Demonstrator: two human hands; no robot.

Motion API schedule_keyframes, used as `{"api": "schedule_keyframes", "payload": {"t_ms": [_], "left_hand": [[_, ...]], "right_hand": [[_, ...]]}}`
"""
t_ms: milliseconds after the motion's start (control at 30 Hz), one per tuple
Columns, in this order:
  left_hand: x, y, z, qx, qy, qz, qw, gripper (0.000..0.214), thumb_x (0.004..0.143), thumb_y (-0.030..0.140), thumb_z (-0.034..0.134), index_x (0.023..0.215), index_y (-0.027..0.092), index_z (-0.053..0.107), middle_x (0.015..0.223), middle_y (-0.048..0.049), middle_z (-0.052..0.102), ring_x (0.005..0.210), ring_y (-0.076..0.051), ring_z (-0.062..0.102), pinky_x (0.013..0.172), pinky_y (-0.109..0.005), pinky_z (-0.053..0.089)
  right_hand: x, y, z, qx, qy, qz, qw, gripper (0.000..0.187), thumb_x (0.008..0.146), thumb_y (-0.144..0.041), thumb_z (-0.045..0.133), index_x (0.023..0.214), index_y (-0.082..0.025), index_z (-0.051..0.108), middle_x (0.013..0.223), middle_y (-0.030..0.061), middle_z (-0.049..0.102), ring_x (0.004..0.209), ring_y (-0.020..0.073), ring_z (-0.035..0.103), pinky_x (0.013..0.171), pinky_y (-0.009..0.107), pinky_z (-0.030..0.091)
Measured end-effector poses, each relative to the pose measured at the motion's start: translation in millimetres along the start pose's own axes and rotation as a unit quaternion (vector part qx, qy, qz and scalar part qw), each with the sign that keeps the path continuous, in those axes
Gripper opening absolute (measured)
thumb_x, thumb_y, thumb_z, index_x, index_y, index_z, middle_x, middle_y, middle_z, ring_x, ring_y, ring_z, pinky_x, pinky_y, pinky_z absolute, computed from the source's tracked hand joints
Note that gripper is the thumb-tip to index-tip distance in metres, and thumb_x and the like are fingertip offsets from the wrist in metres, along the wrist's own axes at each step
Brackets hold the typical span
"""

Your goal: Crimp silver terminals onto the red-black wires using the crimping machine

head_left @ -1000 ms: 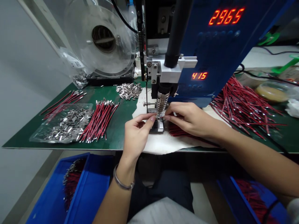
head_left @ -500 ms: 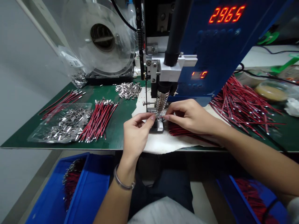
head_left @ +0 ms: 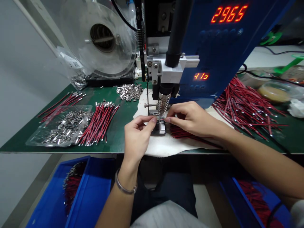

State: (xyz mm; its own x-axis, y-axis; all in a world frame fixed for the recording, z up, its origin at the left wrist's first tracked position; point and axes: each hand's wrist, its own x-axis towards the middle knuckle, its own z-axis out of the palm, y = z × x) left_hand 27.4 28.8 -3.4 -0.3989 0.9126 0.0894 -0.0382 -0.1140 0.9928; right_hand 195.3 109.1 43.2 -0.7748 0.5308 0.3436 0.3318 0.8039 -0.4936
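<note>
Under the spring-wrapped tip (head_left: 163, 103) of a bench soldering machine (head_left: 174, 72), both my hands meet at a small metal fixture (head_left: 162, 127). My left hand (head_left: 139, 136) is pinched at the fixture's left side; whatever lies between thumb and forefinger is too small to make out. From the right, my right hand (head_left: 193, 120) pinches a thin red wire whose end points into the fixture. Beneath that hand a bundle of red and black wires (head_left: 181, 132) lies on a white cloth (head_left: 159, 147). The fingertips nearly touch the machine's tip.
Left on the green table (head_left: 118, 126) are wires with metal ends (head_left: 98, 125), a plastic bag of metal connector shells (head_left: 68, 126) and a loose shell pile (head_left: 129, 91). A large heap of red wires (head_left: 247, 107) sits right. Blue bins (head_left: 95, 190) stand below.
The lower red display on the machine shows different characters. Both hands keep their pinch at the fixture; the whole view has shifted slightly.
</note>
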Motion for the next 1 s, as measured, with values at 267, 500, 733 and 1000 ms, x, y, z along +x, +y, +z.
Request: {"api": "schedule_keyframes", "payload": {"t_ms": [267, 500, 733, 1000], "left_hand": [[-0.1, 3.2, 0.8, 0.006, 0.003, -0.002, 1.0, 0.019, 0.07, 0.033, 0.075, 0.078, 0.016, 0.074, 0.068, -0.0018, 0.066, 0.051, -0.006, 0.045, 0.048, -0.019, 0.036], [-0.4, 3.2, -0.5, 0.013, -0.001, -0.006, 1.0, 0.021, 0.07, 0.035, 0.075, 0.079, 0.016, 0.073, 0.068, -0.0016, 0.065, 0.047, -0.005, 0.039, 0.045, -0.02, 0.032], [-0.2, 3.3, 0.4, 0.014, 0.0, -0.001, 1.0, 0.019, 0.07, 0.034, 0.076, 0.078, 0.017, 0.074, 0.065, -0.0004, 0.064, 0.048, -0.005, 0.038, 0.045, -0.019, 0.03], [-0.7, 3.1, -0.2, 0.014, -0.001, -0.006, 1.0, 0.02, 0.07, 0.035, 0.075, 0.079, 0.017, 0.074, 0.066, -0.0012, 0.064, 0.046, -0.006, 0.038, 0.044, -0.021, 0.029]], "right_hand": [[-0.4, 1.8, 1.9, -0.007, 0.006, -0.007, 1.0, 0.017, 0.088, -0.024, 0.057, 0.079, -0.012, 0.065, 0.069, 0.0009, 0.063, 0.058, 0.0086, 0.049, 0.059, 0.021, 0.035], [0.1, 2.2, 2.4, -0.009, 0.006, -0.01, 1.0, 0.017, 0.088, -0.023, 0.056, 0.08, -0.012, 0.065, 0.072, 0.0024, 0.064, 0.061, 0.0096, 0.052, 0.062, 0.022, 0.036], [0.0, 1.3, 2.5, -0.009, 0.007, 0.001, 1.0, 0.016, 0.088, -0.024, 0.056, 0.081, -0.013, 0.066, 0.075, 0.0031, 0.066, 0.063, 0.0109, 0.054, 0.063, 0.023, 0.037], [-0.8, -1.7, 2.7, -0.013, 0.005, 0.019, 1.0, 0.017, 0.088, -0.024, 0.055, 0.081, -0.013, 0.066, 0.076, 0.0039, 0.067, 0.062, 0.0117, 0.055, 0.062, 0.023, 0.037]]}}
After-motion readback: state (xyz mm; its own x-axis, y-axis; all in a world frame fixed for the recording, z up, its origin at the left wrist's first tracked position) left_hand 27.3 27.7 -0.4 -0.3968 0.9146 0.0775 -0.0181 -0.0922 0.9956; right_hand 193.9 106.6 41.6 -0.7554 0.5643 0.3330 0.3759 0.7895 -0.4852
